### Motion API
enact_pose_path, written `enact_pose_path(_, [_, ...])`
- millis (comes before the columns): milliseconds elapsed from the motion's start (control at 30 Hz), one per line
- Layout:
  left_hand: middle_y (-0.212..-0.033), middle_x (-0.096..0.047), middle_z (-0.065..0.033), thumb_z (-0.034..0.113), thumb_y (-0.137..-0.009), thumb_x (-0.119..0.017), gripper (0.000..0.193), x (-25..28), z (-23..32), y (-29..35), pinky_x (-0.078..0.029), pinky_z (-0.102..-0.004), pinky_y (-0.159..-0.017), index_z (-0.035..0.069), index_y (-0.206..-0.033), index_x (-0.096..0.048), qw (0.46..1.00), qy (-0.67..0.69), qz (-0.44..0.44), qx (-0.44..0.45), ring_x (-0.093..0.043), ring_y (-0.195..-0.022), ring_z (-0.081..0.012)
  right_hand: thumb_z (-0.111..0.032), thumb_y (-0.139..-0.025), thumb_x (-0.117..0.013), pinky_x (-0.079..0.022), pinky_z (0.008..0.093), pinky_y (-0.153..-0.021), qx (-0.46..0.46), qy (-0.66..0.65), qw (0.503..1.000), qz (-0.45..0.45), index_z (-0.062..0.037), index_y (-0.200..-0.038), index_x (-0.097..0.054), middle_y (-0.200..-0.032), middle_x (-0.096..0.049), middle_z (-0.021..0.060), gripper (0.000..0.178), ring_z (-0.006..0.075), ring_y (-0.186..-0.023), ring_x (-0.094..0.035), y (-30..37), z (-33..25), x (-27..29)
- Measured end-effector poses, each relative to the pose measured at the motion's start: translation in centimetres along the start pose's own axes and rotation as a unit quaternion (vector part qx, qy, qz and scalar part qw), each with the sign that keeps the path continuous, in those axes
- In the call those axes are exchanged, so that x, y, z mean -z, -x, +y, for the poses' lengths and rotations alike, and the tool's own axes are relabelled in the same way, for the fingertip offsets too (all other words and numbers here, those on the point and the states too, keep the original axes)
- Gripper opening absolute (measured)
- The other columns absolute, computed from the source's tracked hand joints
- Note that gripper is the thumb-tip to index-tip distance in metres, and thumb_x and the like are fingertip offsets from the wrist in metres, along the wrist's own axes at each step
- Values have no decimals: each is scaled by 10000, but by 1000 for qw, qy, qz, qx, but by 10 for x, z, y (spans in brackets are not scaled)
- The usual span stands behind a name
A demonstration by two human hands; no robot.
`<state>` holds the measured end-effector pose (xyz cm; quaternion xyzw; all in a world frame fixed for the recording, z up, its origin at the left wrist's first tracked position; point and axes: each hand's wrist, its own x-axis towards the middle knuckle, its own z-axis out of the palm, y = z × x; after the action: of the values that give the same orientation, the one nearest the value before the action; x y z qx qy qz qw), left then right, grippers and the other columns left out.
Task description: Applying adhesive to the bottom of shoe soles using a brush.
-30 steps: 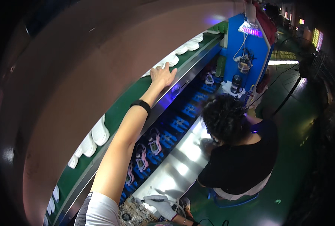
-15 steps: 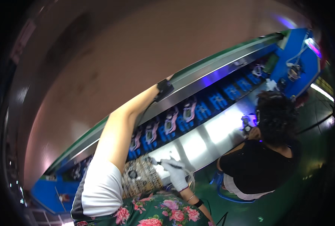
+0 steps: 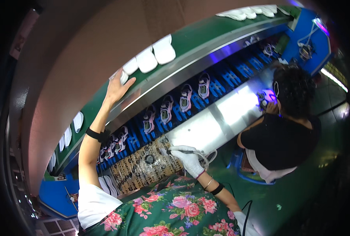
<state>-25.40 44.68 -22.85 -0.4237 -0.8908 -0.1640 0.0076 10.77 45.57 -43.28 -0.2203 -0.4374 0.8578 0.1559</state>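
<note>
My left hand point(image 3: 118, 88), bare, reaches up to a green shelf point(image 3: 190, 35). Its fingers rest at a small stack of white insoles point(image 3: 123, 78), with the thumb held apart. More white insoles point(image 3: 146, 59) lie to the right of it. My right hand point(image 3: 188, 160), in a white glove, is closed around a slim dark pen-like tool point(image 3: 169, 152) with a clear tube point(image 3: 210, 155). The tool's tip is over a brown, dark-spotted work surface point(image 3: 131, 173) under shiny film. A round black piece point(image 3: 149, 159) sits on that surface.
Beyond the work surface runs a line of blue holders point(image 3: 216, 89), several carrying open shoes point(image 3: 185, 98). A bright metal table point(image 3: 200, 131) stretches right. A co-worker in black point(image 3: 279, 135) sits there, handling a shoe. White insoles point(image 3: 109, 185) lie left of the spotted surface.
My left hand has come from beyond the metal rail, partly hidden, to the insoles on the green shelf. The view has shifted, showing more insoles. My right hand still holds the tool.
</note>
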Motion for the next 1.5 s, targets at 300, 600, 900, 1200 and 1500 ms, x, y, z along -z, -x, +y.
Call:
enact_pose_path(300, [-1331, -519, -358, 455, -830, -687, 904, -68, 89, -103, -391, -448, -1091, -129, -1430, -348, 983, 46, 23, -179, -512, -1254, -457, -62, -851, -736, -539, 222, -760, -12, -37, 999, 22, 14, -1026, -740, -981, -738, 61, 191, 95, -848, -669, 8, 16, -19])
enact_pose_path(600, [-1150, -628, -255, 389, -753, -793, 479, -76, 118, -127, -467, -444, -977, 23, -1027, -650, 984, 44, 60, -161, -578, -1125, -373, -58, -848, -728, -539, 231, -764, -32, -44, 997, 47, 24, -1030, -733, -962, -736, 66, 199, 109, -834, -672, 21, 19, -35])
enact_pose_path(900, [-1292, -524, -212, 193, -933, -662, 351, -10, 1, 5, -487, -428, -1034, 13, -1193, -509, 628, 778, 12, -8, -545, -1213, -315, -7, -857, -696, -545, 252, -729, -72, -55, 996, 21, 24, -1062, -712, -1018, -728, 102, 208, 155, -865, -683, 19, 37, -62])
enact_pose_path(1200, [-1160, -631, -148, 110, -756, -647, 789, -6, -109, 229, -549, -360, -920, -24, -1471, -343, 547, 835, -9, 64, -651, -1035, -245, -23, -846, -719, -534, 231, -690, -89, -73, 993, 30, 14, -1033, -721, -949, -731, 74, 190, 121, -794, -667, 21, 52, -101])
enact_pose_path(1500, [-1172, -629, -250, 205, -723, -640, 719, -58, -125, 399, -553, -419, -908, -74, -1358, -450, 517, 813, -96, 251, -664, -1012, -331, 40, -839, -673, -521, 230, -657, -14, -83, 992, 97, 44, -1047, -706, -1007, -725, 149, 210, 138, -732, -645, 9, 40, -129])
